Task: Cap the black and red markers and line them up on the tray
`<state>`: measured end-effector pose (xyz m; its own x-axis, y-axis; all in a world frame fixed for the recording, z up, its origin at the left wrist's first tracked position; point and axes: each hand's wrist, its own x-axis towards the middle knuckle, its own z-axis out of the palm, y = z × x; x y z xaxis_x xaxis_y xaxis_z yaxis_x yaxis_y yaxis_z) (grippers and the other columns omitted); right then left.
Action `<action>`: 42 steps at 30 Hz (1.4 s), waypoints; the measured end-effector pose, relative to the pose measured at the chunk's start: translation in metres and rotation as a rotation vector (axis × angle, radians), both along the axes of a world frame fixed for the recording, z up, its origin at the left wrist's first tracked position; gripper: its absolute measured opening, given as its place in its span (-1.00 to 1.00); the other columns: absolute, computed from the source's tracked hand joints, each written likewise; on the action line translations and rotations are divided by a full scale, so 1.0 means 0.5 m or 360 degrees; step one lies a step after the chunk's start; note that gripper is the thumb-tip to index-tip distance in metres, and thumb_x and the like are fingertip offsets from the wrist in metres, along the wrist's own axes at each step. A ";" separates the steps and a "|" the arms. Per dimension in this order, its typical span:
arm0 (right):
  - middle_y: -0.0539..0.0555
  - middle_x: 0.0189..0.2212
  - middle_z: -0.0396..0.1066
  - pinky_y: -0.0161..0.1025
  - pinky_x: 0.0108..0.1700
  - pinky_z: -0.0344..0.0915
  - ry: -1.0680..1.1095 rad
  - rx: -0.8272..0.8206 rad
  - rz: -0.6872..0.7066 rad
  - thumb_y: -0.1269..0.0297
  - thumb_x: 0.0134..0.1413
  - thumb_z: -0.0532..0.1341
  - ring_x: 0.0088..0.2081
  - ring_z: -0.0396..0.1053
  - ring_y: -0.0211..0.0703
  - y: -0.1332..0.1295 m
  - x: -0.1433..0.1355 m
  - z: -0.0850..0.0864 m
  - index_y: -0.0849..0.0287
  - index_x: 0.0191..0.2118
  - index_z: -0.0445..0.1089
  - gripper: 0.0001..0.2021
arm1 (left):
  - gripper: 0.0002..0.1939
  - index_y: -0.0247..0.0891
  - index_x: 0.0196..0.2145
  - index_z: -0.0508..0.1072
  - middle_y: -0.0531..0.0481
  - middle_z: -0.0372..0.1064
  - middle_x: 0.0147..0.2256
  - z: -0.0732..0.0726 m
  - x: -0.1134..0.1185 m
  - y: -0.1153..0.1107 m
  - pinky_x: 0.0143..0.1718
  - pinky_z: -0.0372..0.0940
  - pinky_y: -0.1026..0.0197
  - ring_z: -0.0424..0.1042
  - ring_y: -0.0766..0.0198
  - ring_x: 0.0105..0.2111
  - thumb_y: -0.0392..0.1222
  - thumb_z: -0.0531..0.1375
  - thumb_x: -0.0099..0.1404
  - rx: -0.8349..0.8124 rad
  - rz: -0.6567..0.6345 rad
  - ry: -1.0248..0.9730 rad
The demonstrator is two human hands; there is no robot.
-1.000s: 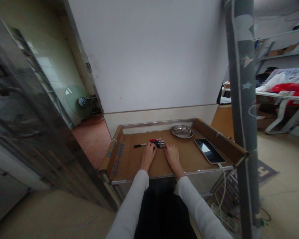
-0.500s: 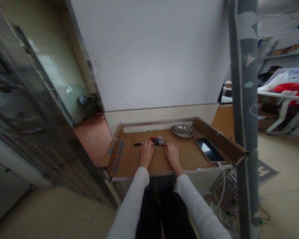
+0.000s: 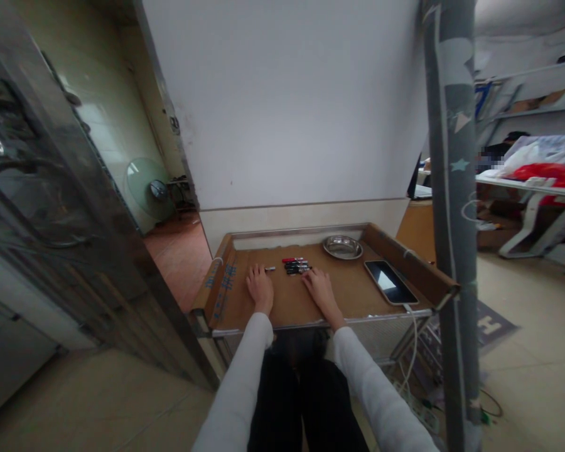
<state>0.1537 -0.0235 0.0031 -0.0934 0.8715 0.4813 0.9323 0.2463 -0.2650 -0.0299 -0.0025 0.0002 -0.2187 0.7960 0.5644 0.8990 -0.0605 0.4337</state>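
Observation:
Several marker pens point(image 3: 296, 266), one red and the others black, lie side by side in a row on the cardboard-lined surface point(image 3: 282, 307). To the left of them, my left hand point(image 3: 260, 287) is closed over a separate marker pen point(image 3: 270, 269). Only that pen's silvery end shows past the fingers. My right hand point(image 3: 319, 287) rests by the right ends of the row, fingers slightly bent and apart. Its fingertips are at the nearest black pen, and I cannot tell whether they touch it.
A round metal dish point(image 3: 343, 247) stands at the back right. In front of it lies a smartphone point(image 3: 390, 282) with a white cable point(image 3: 415, 342) hanging over the front edge. Raised cardboard sides border the cart, and a grey wrapped post point(image 3: 454, 220) stands to its right.
My left hand has moved left from the row onto the separate marker pen, which was lying uncovered. My right hand stays near the row's right end. The view has shifted slightly.

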 end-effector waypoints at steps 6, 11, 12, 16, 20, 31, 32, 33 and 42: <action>0.20 -0.23 0.38 -0.20 -0.15 0.09 -0.0030 -0.0008 -0.0167 0.38 0.20 -0.02 -0.15 0.27 -0.07 0.007 0.000 -0.007 0.21 -0.23 0.40 -0.76 | -0.77 -0.37 -0.21 0.37 -0.30 0.33 -0.18 0.008 -0.020 -0.010 -0.10 0.17 -0.07 0.28 -0.03 -0.10 -0.33 -0.05 0.29 -0.0187 0.0107 0.0145; 0.21 -0.23 0.38 -0.21 -0.12 0.11 0.0051 0.0000 -0.0192 0.42 0.17 -0.02 -0.16 0.27 -0.08 0.010 0.005 -0.016 0.22 -0.21 0.39 -0.76 | -0.82 -0.30 -0.25 0.37 -0.21 0.34 -0.22 0.012 -0.020 -0.025 -0.11 0.17 -0.02 0.29 0.05 -0.16 -0.31 -0.02 0.31 -0.0118 0.0003 0.0123; 0.21 -0.23 0.38 -0.20 -0.11 0.12 0.0129 0.0011 -0.0177 0.42 0.16 -0.02 -0.16 0.28 -0.09 0.012 0.007 -0.017 0.23 -0.21 0.40 -0.75 | -0.83 -0.28 -0.26 0.37 -0.18 0.35 -0.22 0.013 -0.020 -0.027 -0.10 0.16 -0.02 0.29 0.06 -0.16 -0.29 -0.01 0.31 -0.0104 -0.0057 0.0077; 0.20 -0.27 0.42 -0.18 -0.11 0.19 0.0723 0.0074 0.0013 0.31 0.16 -0.02 -0.20 0.31 -0.09 0.021 0.012 -0.021 0.24 -0.27 0.40 -0.73 | -0.85 -0.23 -0.23 0.38 -0.09 0.36 -0.21 0.017 -0.011 -0.037 -0.08 0.19 0.07 0.33 0.16 -0.17 -0.24 0.02 0.32 -0.0047 -0.0525 -0.0234; 0.12 -0.35 0.44 -0.25 -0.35 0.27 0.1571 -0.0188 0.0355 -0.04 0.10 -0.01 -0.43 0.33 -0.21 0.026 0.013 -0.019 0.21 -0.25 0.40 -0.57 | -0.86 -0.23 -0.23 0.40 -0.04 0.36 -0.23 0.026 0.026 -0.046 -0.10 0.24 0.18 0.36 0.25 -0.18 -0.26 0.07 0.30 0.0014 -0.1025 -0.0515; 0.09 -0.34 0.49 -0.30 -0.37 0.29 0.2543 -0.0617 0.0703 0.13 -0.02 0.16 -0.41 0.38 -0.25 0.014 0.038 -0.012 0.19 -0.28 0.46 -0.74 | -0.79 -0.28 -0.21 0.41 -0.08 0.42 -0.22 0.106 0.118 -0.015 -0.15 0.32 0.17 0.41 0.26 -0.23 -0.35 0.21 0.14 -0.0021 -0.1306 -0.0690; 0.08 -0.35 0.50 -0.31 -0.36 0.29 0.2605 -0.0642 0.0715 0.15 -0.02 0.17 -0.42 0.38 -0.26 0.015 0.039 -0.012 0.18 -0.29 0.46 -0.76 | -0.77 -0.28 -0.20 0.40 -0.08 0.43 -0.23 0.111 0.119 -0.013 -0.18 0.33 0.18 0.42 0.27 -0.26 -0.35 0.21 0.14 -0.0062 -0.1322 -0.0722; 0.06 -0.37 0.50 -0.32 -0.37 0.29 0.2678 -0.0660 0.0734 0.17 -0.03 0.19 -0.42 0.38 -0.27 0.016 0.039 -0.012 0.17 -0.31 0.47 -0.78 | -0.76 -0.28 -0.19 0.39 -0.07 0.43 -0.23 0.115 0.119 -0.011 -0.20 0.34 0.20 0.43 0.28 -0.28 -0.36 0.21 0.13 -0.0109 -0.1344 -0.0756; -0.01 -0.38 0.50 -0.46 -0.31 0.34 0.3014 -0.0764 0.0872 0.32 -0.11 0.29 -0.40 0.40 -0.38 0.021 0.042 -0.021 0.18 -0.32 0.49 -0.84 | -0.86 -0.27 -0.27 0.45 -0.04 0.48 -0.31 0.127 0.107 -0.019 -0.21 0.35 0.21 0.46 0.29 -0.31 -0.31 0.20 0.16 -0.0131 -0.1369 -0.0860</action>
